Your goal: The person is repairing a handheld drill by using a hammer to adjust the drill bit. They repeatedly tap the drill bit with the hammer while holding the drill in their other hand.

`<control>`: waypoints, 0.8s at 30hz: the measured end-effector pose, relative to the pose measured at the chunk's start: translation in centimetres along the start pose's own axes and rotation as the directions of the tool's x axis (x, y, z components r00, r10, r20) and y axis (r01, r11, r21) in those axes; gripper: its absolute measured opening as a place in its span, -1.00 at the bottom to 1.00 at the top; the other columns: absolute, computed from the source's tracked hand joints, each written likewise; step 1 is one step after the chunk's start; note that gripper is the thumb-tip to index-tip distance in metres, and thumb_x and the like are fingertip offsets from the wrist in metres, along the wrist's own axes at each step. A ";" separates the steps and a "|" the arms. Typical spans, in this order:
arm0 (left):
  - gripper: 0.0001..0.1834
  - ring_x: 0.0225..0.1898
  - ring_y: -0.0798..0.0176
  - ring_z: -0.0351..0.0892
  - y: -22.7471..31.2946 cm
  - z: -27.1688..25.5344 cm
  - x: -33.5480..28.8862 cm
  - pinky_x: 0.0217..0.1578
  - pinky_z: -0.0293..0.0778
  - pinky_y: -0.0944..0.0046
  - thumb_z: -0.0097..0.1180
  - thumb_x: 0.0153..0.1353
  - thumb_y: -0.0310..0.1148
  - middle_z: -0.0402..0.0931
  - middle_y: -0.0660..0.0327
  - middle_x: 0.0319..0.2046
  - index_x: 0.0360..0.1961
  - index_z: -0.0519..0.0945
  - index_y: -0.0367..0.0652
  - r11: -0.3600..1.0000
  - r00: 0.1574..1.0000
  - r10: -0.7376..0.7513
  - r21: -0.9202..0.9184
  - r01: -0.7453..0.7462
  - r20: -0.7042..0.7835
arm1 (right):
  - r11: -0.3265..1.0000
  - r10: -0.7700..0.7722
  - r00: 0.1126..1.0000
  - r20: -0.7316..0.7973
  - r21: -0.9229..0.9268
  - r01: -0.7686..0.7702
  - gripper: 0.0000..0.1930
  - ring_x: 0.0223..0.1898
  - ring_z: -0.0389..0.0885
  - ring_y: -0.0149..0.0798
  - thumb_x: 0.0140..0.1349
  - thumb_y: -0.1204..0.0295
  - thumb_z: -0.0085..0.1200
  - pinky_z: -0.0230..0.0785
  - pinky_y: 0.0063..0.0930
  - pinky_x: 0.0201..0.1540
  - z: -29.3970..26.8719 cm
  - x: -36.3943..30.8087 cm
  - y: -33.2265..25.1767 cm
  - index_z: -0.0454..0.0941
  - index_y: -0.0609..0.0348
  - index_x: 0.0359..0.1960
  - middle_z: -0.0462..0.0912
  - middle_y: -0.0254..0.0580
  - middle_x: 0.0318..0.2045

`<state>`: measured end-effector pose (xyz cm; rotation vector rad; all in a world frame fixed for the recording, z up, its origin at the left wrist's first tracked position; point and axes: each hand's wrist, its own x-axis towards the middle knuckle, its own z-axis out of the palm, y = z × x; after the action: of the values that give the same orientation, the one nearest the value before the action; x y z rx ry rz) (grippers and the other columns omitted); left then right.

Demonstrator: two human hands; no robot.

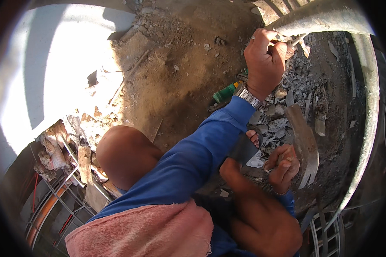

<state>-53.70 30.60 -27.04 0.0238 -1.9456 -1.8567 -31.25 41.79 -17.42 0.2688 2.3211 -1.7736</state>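
Note:
My left hand [266, 60], reaching out from a blue sleeve with a metal watch at the wrist, is closed at the end of a thick grey curved bar [326, 19]. Its fingers pinch a short rod-like metal piece [292, 44], partly covered by the fingers; its exact kind cannot be made out. Lower down, near my knee, my right hand [284, 168] is curled closed. Right beside it is a claw hammer [303, 143], its forked claw pointing down in the picture. The hammer's handle is mostly hidden at the hand.
Broken rubble [276, 126] covers the ground below my hands. A green bottle-like thing [225, 93] with a yellow tip lies by my left wrist. A pale curved pipe [369, 115] arcs along the right. Wood scraps [85, 165] and a metal grid [68, 205] are at lower left.

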 end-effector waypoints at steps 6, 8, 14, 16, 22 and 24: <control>-0.90 -0.35 0.48 0.55 -0.5 -0.1 -0.9 -0.28 0.50 0.42 0.12 0.27 -0.65 0.62 0.24 -0.39 -0.21 0.57 -0.29 0.998 0.998 0.053 0.037 -0.054 0.034 | 0.987 0.123 0.992 0.036 0.101 -0.126 -0.40 -0.51 0.21 -0.52 0.59 0.11 -0.35 0.07 -0.57 -0.50 0.3 -2.9 3.0 0.15 0.37 0.42 0.36 -0.31 -0.43; -0.90 -0.34 0.47 0.57 -0.6 -0.1 -0.8 -0.28 0.50 0.42 0.13 0.26 -0.64 0.63 0.24 -0.37 -0.21 0.59 -0.30 0.998 0.998 0.061 0.027 -0.061 0.025 | 0.989 0.101 0.993 0.059 0.103 -0.107 -0.40 -0.50 0.19 -0.52 0.60 0.13 -0.36 0.06 -0.56 -0.48 0.2 -2.7 3.0 0.07 0.32 0.48 0.35 -0.33 -0.41; -0.88 -0.32 0.46 0.60 -0.2 -0.1 -0.6 -0.27 0.52 0.41 0.20 0.24 -0.61 0.66 0.22 -0.34 -0.19 0.61 -0.28 0.993 0.993 0.112 0.023 -0.112 0.026 | 0.996 0.056 0.994 0.091 -0.074 -0.050 -0.40 -0.49 0.18 -0.52 0.60 0.13 -0.39 0.07 -0.56 -0.45 0.3 -2.9 3.3 0.07 0.28 0.50 0.31 -0.36 -0.44; -0.88 -0.31 0.47 0.60 -0.3 -0.2 -0.7 -0.26 0.53 0.40 0.20 0.25 -0.61 0.66 0.22 -0.33 -0.19 0.62 -0.28 0.996 0.996 0.082 0.026 -0.083 0.045 | 0.990 0.123 0.983 0.139 -0.080 -0.112 -0.40 -0.49 0.18 -0.51 0.59 0.13 -0.40 0.07 -0.56 -0.45 -0.1 -2.7 2.6 0.07 0.28 0.50 0.30 -0.37 -0.44; -0.89 -0.36 0.24 0.61 0.3 0.7 -0.1 -0.29 0.52 0.28 0.24 0.16 -0.57 0.59 0.19 -0.38 -0.27 0.60 -0.26 0.969 0.973 0.221 0.098 -0.227 0.061 | 0.997 0.080 0.997 0.000 -0.005 -0.080 -0.37 -0.52 0.19 -0.51 0.59 0.08 -0.40 0.06 -0.55 -0.49 0.5 -1.8 1.5 0.11 0.34 0.47 0.32 -0.35 -0.45; -0.88 -0.39 0.10 0.58 0.8 1.1 -0.1 -0.33 0.50 0.21 0.24 0.12 -0.56 0.55 0.14 -0.41 -0.31 0.58 -0.25 0.954 0.972 0.221 0.186 -0.234 0.085 | 0.996 0.087 0.995 -0.046 0.022 -0.086 -0.36 -0.55 0.20 -0.51 0.59 0.06 -0.39 0.07 -0.56 -0.50 -0.2 -0.7 0.0 0.14 0.37 0.43 0.34 -0.34 -0.46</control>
<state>-53.79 31.73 -26.32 -0.1933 -2.0700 -1.5324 -30.59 41.95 -17.22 0.4117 2.2874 -1.7679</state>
